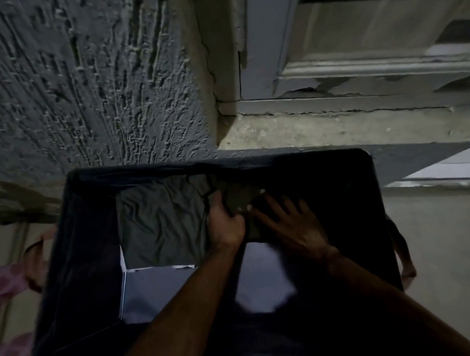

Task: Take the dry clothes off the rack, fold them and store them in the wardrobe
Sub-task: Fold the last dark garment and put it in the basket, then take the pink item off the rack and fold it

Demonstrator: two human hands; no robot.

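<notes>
Storage box (71,251), dark fabric-lined, rectangular, open at the top, seen from above in dim light.

Contents: one folded grey garment (161,225), lying flat against the far-left part of the box floor, creased but squared. One darker garment (238,197), bunched, just beside the grey one toward the far middle of the box, not yet laid flat. Pale box floor (158,291) bare along the near edge; right half too dark to tell what it holds.

Hands: left hand (227,224) closed on the near edge of the darker garment, fingers curled into the cloth. Right hand (290,224) spread flat, fingers apart, pressing on or just over the same garment's right side; holding nothing.

Other: a second person's hand (39,259) with a pink patterned sleeve (0,283) at the box's left outer wall, apparently steadying it. Rough plastered wall (75,78) and a door frame (267,45) beyond the far edge.

Progress, as judged: one item folded and stowed; a second being settled beside it, so the work appears to be in the storing stage. No drying rack and no wardrobe in view, so how many clothes remain on the rack cannot be told. Whether this box belongs in the wardrobe cannot be told either. Remaining at least: flatten the darker garment, then withdraw both hands.
</notes>
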